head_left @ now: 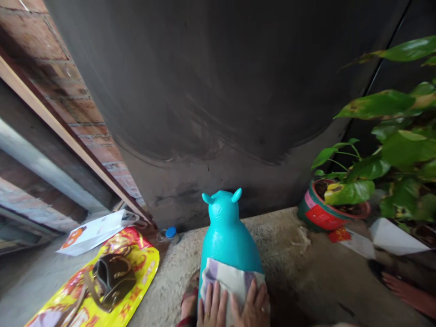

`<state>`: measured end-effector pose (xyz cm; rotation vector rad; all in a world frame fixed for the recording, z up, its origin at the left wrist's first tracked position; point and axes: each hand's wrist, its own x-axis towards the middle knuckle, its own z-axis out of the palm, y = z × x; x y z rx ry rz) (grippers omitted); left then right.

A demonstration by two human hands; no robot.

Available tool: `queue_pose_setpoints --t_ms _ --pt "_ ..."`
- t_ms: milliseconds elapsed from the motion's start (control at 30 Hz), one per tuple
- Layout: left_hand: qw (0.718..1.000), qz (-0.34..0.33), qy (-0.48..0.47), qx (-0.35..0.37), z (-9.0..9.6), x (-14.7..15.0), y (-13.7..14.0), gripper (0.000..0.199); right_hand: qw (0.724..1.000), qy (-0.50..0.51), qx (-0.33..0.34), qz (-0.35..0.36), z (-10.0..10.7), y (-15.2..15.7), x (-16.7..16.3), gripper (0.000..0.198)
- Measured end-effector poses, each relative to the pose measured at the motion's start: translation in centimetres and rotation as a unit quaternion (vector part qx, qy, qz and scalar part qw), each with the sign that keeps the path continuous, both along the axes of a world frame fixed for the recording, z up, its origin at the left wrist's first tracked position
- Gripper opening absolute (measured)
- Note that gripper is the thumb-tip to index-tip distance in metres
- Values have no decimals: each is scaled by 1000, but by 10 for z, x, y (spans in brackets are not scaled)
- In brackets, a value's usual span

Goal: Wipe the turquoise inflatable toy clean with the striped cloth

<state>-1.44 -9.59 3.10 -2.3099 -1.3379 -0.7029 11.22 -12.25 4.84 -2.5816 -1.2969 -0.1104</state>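
A turquoise inflatable animal toy (227, 240) with two small ears stands upright in front of me, its back toward me. Over its lower back lies a white cloth (229, 275) with purple patches. My left hand (213, 306) rests flat on the cloth, fingers stretched out. Beside it, my right hand (251, 305) lies on the same cloth with its fingers spread, a ring on one of them. Both hands press on the cloth from above. My wrists are cut off by the bottom edge of the view.
A dark board (218, 104) with smear marks stands behind the toy. To the left lie a yellow-and-red bag (136, 281), a brown leather bag (117, 277) and a white paper bag (98, 231). A blue-capped jar (171, 234) sits near the wall. At right are a potted plant (322, 218) and another person's foot (402, 286).
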Motion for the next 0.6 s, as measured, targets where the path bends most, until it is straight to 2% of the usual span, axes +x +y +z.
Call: queue_pose_setpoints --t_ms 100,200,300,400,467,533,600 --pt "998 -12 26 -62 22 9 24 68 996 71 -44 9 42 62 12 80" --pt "987 30 42 -152 53 33 52 61 982 158 -84 60 78 120 35 75" --pt "975 75 38 -205 73 49 69 57 974 193 -88 80 89 144 51 73" --pt "981 46 37 -186 63 38 60 58 982 174 -55 56 64 117 54 71" --pt "988 6 42 -150 46 23 43 64 989 136 -17 49 32 78 51 62" --pt "995 -17 39 -94 30 12 28 68 990 121 -15 70 -2 37 48 44" --pt "998 -42 30 -37 23 9 21 73 993 103 -15 61 -24 12 50 43"
